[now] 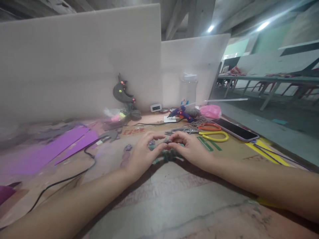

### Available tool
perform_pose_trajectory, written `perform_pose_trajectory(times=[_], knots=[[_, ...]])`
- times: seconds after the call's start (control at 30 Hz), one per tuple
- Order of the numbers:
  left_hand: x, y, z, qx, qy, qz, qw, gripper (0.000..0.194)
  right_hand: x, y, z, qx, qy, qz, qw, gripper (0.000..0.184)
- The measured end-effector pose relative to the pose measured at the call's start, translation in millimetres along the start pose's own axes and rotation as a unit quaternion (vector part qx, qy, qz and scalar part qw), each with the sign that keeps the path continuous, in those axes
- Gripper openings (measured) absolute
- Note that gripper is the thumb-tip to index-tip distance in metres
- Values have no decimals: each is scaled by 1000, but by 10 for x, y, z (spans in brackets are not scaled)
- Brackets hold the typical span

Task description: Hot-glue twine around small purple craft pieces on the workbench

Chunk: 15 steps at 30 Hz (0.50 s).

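A small grey-purple piece (168,141), blurred and too small to name, sits between the fingertips of both hands above the cardboard-covered table (159,192). My right hand (190,146) pinches it between thumb and index finger. From the other side, the curved thumb and index finger of my left hand (144,149) meet it at their tips. Left of my left hand lies a little grey-purple cluster (128,147). Just beyond my right hand are scissors with yellow handles (215,136) and another pair with orange handles (209,126).
A blue glue gun (183,114) lies behind the hands, near a small digital clock (156,108) and a clear jar (188,89). A dark crescent ornament (122,93) stands by the white panel (79,66). Purple sheets (52,149) and a black cable (67,181) lie left, a phone (236,129) right.
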<state>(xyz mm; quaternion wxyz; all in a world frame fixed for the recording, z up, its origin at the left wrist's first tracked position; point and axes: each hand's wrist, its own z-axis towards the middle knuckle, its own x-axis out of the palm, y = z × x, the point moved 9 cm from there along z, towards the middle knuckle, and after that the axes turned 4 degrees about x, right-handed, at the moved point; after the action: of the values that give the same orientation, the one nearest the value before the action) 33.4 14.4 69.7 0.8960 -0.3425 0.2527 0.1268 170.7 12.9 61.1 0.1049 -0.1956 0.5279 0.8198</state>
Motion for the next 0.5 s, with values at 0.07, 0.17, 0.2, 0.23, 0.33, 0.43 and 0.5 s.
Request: perform_pose_trajectory(times=[0.07,0.17,0.2,0.23,0.33,0.43,0.5], knots=[[3,-1,0,0,0,1,1000,17,-7,12,-2,-6,-3,-5,1000,6],[-1,-2,1,1,-4,3,1000,18,-9,17,0,-8,-5,-11,1000,6],[-4,0,0,0,-6,3,1000,18,-7,18,0,-8,-6,-13,1000,6],[-6,1,-1,-1,-6,4,1000,18,-4,18,0,-8,-6,-16,1000,6],[-5,-5,-5,2,-3,2,1000,18,1,27,-2,-14,-9,-26,1000,7],[-4,-24,-4,10,-3,-1,1000,17,0,39,-5,-21,-13,-42,999,6],[-11,-24,-1,7,-7,-2,1000,17,-2,44,-7,-24,-14,-53,998,6]])
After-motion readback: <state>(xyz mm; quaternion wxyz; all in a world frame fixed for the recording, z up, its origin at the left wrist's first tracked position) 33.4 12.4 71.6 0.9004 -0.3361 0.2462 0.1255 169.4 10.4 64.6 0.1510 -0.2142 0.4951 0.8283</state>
